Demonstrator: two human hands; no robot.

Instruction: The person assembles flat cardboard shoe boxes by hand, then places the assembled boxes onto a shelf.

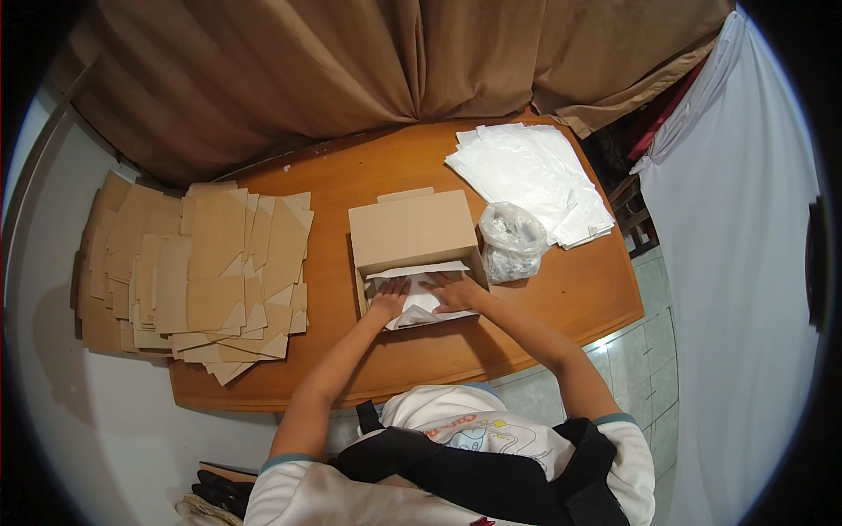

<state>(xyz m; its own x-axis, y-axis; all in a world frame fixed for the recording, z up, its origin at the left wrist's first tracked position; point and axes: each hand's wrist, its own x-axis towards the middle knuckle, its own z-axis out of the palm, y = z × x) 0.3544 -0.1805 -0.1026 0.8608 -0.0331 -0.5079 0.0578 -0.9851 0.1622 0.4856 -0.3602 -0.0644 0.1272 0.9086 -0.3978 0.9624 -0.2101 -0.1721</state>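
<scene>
An open cardboard box (pixel 412 231) stands in the middle of the wooden table, its lid raised at the far side. White paper (pixel 419 302) lies inside, its edges rising along the box walls. My left hand (pixel 391 296) rests flat on the left part of the paper with the fingers stretched out. On the right part, my right hand (pixel 454 292) presses down with its fingers spread. Neither hand grips anything. Whatever lies beneath the paper is hidden.
Flattened cardboard boxes (pixel 215 272) are piled on the left of the wooden table (pixel 351 373). A clear plastic bag (pixel 513 241) with contents I cannot make out stands right of the box. Behind it lies a stack of white paper sheets (pixel 535 180). A brown curtain (pixel 333 70) hangs behind.
</scene>
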